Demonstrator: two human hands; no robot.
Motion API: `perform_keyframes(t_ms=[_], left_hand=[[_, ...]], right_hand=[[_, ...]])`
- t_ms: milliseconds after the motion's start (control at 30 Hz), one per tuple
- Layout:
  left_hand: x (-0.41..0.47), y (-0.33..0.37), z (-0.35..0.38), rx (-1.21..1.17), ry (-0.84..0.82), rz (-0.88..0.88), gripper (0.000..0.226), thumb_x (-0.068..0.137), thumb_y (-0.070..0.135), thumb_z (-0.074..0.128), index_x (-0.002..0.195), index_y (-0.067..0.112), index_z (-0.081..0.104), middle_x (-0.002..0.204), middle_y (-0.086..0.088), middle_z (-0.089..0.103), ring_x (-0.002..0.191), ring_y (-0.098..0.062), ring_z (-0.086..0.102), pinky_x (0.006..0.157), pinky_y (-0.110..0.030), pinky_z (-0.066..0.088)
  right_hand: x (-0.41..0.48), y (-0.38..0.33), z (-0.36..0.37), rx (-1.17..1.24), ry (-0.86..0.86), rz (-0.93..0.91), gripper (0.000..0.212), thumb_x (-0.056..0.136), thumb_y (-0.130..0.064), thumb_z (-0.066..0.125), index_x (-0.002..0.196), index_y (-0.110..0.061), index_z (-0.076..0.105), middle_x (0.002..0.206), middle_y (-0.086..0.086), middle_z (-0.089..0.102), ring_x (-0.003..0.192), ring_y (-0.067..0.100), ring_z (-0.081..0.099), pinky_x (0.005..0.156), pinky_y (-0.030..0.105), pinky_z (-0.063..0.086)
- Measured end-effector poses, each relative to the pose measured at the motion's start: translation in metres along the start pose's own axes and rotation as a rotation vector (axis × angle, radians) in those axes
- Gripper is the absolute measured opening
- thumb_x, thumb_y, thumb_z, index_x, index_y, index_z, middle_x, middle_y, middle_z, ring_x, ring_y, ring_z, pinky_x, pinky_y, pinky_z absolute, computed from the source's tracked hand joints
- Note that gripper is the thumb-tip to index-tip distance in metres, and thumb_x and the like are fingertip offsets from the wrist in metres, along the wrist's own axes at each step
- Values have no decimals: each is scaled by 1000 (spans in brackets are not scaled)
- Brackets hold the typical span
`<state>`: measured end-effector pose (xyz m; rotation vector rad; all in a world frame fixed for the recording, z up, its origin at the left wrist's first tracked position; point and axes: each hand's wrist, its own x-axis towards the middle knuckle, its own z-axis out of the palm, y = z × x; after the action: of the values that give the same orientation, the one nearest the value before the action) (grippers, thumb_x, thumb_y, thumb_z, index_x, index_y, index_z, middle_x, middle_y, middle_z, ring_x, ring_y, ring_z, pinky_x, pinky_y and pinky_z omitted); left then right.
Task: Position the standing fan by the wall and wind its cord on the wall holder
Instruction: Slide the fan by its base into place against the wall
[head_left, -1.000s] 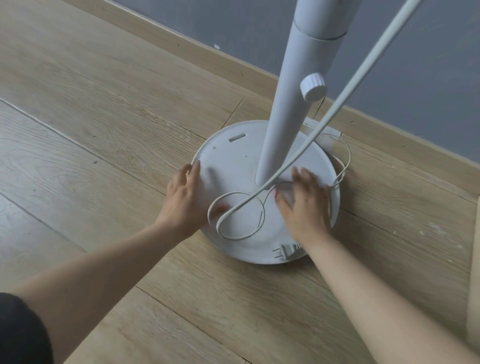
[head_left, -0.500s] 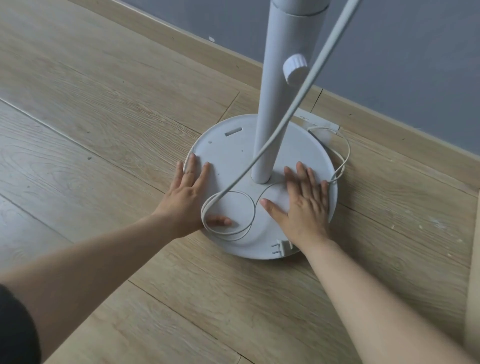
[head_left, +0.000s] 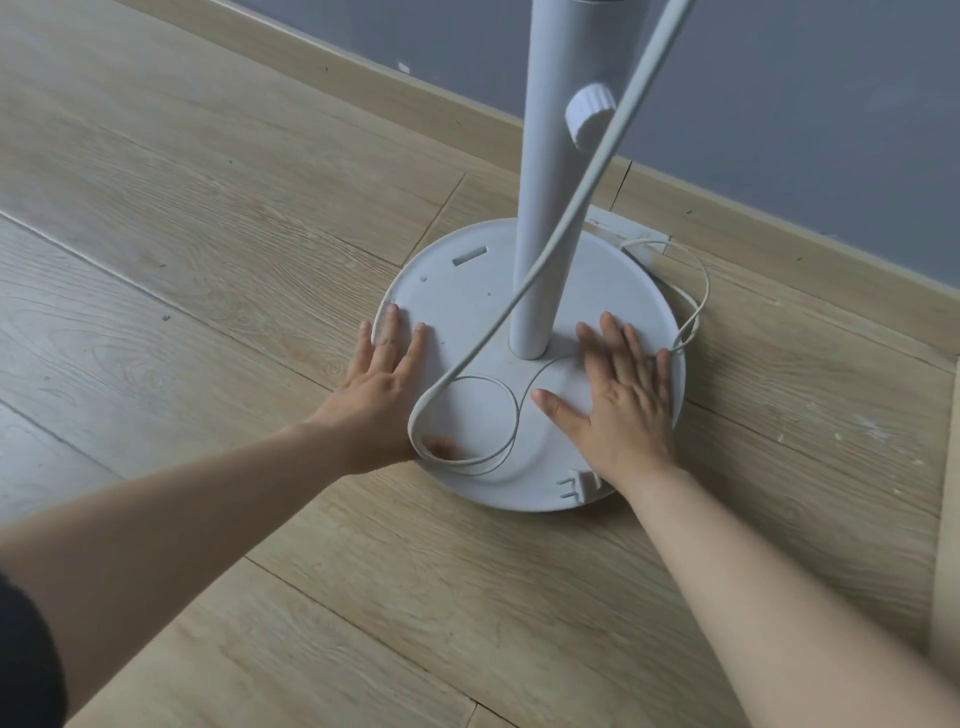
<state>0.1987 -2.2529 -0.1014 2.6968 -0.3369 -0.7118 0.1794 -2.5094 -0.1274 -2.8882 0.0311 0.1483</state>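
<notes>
Fingers (head_left: 618, 343) on both hands are lying flat and spread wide on the fan base (head_left: 467, 291), not gripping anything, just pressing palms-down like the person is getting ready to shove it. Left hand (head_left: 379, 395) is sitting at the left edge of the round white disc with its thumb tucked under a loop of cord (head_left: 511, 415), and the right hand (head_left: 626, 405) is resting on the right half, just beside the pole (head_left: 550, 208). So the fan is standing on the wooden floor (head_left: 208, 260), its back edge already near the skirting board (head_left: 779, 228) and the grey wall (head_left: 831, 104). The cord is the messy bit: one strand is hanging down from above past the height knob (head_left: 589, 117), looping on the base, and a thinner run is trailing off the right rim onto the floor. The plug (head_left: 579, 483) is lying on the front edge of the base, touching the right wrist. Honestly the risk looks like that floor loop getting pinched between the base and the skirting if it's pushed any closer, or the plug sliding off and snagging. Flat palms have no real hold either, so the disc could slip or the tall pole could wobble. Floor is pale plank laminate with a few scuffs and paint flecks at the right; no wall holder is in view, so winding isn't started yet.
</notes>
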Motion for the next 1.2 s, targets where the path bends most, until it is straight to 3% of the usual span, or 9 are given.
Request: perform_keyframes(t_ms=[167, 433, 633, 767, 933, 1200], left_hand=[[-5, 2, 1, -17, -91, 43, 164, 20, 89, 64, 148, 31, -19, 147, 1, -46, 134, -27, -44, 117, -46, -9], [-3, 6, 9, -4, -47, 69, 166, 17, 92, 60, 150, 27, -16, 153, -5, -38, 137, -29, -40, 120, -52, -3], [-9, 20, 8, -57, -61, 47, 162, 25, 74, 78, 150, 27, -14, 152, 4, -38, 138, -26, -38, 118, -45, -5], [-5, 17, 11, -9, -54, 89, 167, 18, 91, 62, 150, 27, -15, 153, 2, -37, 140, -27, -35, 119, -55, 4], [-11, 29, 13, -61, -56, 100, 168, 11, 96, 49, 151, 25, -14, 155, 2, -34, 141, -28, -34, 120, -50, 0], [-9, 44, 27, -54, -77, 106, 166, 18, 87, 64, 148, 26, -19, 149, 3, -42, 139, -29, -37, 120, -51, -1]], right_hand=[[-3, 14, -3, -4, -10, -10, 94, 72, -81, 15, 151, -29, 9, 162, -5, -1, 149, 16, -5, 120, 47, -3], [-7, 20, -5, -4, -9, 3, 95, 71, -81, 14, 151, -30, 9, 161, -6, 1, 149, 15, -5, 119, 45, -6], [-19, 26, -5, -4, 7, 30, 94, 72, -80, 15, 152, -29, 10, 162, -5, 1, 149, 16, -5, 118, 45, -6], [-20, 28, -5, 1, -4, 34, 95, 71, -80, 13, 151, -29, 9, 161, -6, 0, 149, 15, -6, 119, 45, -7], [-29, 37, -6, -6, 11, 44, 94, 73, -79, 16, 152, -28, 11, 162, -4, 2, 149, 16, -3, 118, 45, -6], [-41, 56, -10, -22, 14, 59, 102, 68, -87, 7, 151, -28, 12, 161, -4, 5, 149, 16, -1, 118, 45, -4]])
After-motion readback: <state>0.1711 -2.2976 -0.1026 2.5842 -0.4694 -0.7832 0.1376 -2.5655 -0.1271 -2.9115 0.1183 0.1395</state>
